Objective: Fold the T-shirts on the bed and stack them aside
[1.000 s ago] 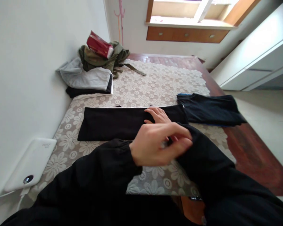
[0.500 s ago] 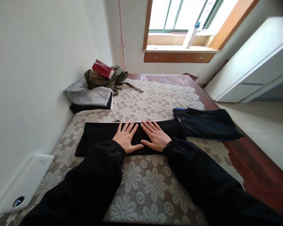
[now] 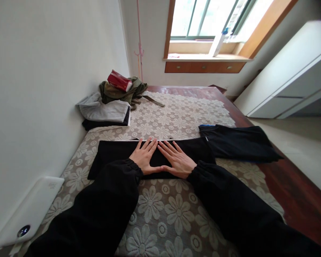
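Note:
A folded black garment [image 3: 113, 151] lies as a flat, wide strip across the patterned tablecloth [image 3: 149, 201], with a thin white edge along its far side. My left hand [image 3: 146, 157] rests flat on its middle, fingers stretched out and pointing away. Beside it my right hand [image 3: 178, 159] lies flat on the same cloth, fingers spread. The two thumbs touch or nearly touch. Just right of the strip is a second folded dark garment [image 3: 238, 142] with a bit of blue at its far left corner, close against the first one's end.
Back left, a grey folded garment [image 3: 107, 110] sits on black cloth by the wall, with a green bag [image 3: 135, 89] and a red packet [image 3: 119, 80] behind. A white phone-like device [image 3: 29, 210] leans at the near left. Bare wood edge [image 3: 296, 189] runs along the right.
My hands have come slightly closer together on the black garment, with the thumbs now meeting. The whole view has shifted a little; the garments lie as before.

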`<state>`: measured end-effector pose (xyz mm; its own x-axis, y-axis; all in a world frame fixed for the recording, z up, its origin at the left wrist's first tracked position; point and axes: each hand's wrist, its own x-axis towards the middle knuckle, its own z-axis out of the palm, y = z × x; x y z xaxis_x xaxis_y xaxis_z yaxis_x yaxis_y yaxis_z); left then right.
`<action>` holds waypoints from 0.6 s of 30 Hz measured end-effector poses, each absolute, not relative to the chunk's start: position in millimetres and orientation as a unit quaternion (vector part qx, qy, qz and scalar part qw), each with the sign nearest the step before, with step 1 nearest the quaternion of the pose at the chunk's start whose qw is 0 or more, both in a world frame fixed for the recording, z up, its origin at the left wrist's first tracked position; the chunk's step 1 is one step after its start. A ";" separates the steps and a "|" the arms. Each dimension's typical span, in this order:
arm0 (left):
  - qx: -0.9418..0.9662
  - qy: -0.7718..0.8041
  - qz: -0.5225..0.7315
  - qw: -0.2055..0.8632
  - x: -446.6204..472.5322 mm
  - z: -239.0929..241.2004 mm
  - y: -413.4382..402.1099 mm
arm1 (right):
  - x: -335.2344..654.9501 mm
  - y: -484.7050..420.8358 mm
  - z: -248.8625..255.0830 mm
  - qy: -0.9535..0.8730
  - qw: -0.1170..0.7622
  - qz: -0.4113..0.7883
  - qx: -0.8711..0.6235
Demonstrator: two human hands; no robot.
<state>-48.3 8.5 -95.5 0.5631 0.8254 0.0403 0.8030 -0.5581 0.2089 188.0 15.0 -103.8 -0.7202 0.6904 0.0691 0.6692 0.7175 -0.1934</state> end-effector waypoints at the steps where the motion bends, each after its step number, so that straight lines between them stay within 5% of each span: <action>1: 0.881 0.461 0.068 0.082 -48.5 -95.5 8.7 | 188.1 14.9 -103.5 -0.924 0.066 0.077 -0.369; 18: 0.887 0.446 0.054 0.104 -49.9 -90.8 8.3 | 190.5 17.8 -104.1 -0.929 0.063 0.103 -0.349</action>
